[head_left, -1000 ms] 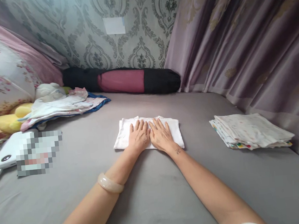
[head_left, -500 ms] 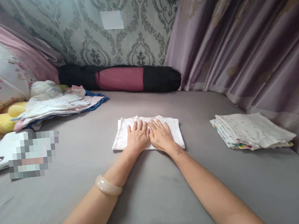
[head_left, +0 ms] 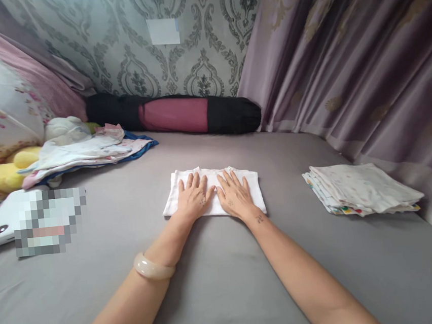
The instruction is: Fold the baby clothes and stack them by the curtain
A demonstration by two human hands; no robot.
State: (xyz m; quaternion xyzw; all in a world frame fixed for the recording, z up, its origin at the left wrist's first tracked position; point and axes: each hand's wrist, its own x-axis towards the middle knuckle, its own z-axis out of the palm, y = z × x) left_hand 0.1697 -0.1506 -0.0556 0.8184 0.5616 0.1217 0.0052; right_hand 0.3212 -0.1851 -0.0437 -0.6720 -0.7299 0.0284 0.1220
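Observation:
A folded white garment (head_left: 255, 186) lies flat on the grey bed sheet (head_left: 219, 273) in the middle of the view. My left hand (head_left: 193, 197) rests palm down on its left half, fingers spread. Flat on the right half is my right hand (head_left: 234, 195), its fingers also apart. The two thumbs almost meet near the garment's centre. Small buttons or snaps seem to show along its far edge, and my palms hide part of the cloth.
At right sits a stack of folded clothes (head_left: 364, 188). Loose clothes (head_left: 85, 154) lie at the far left beside a yellow plush toy (head_left: 1, 176) and a white device (head_left: 5, 215). A black and maroon long bag (head_left: 173, 115) lies along the wall; a purple curtain (head_left: 324, 60) hangs right.
My hands have slid slightly apart across the white garment, the left one leftward and the right one a little rightward. Both stay flat on the cloth.

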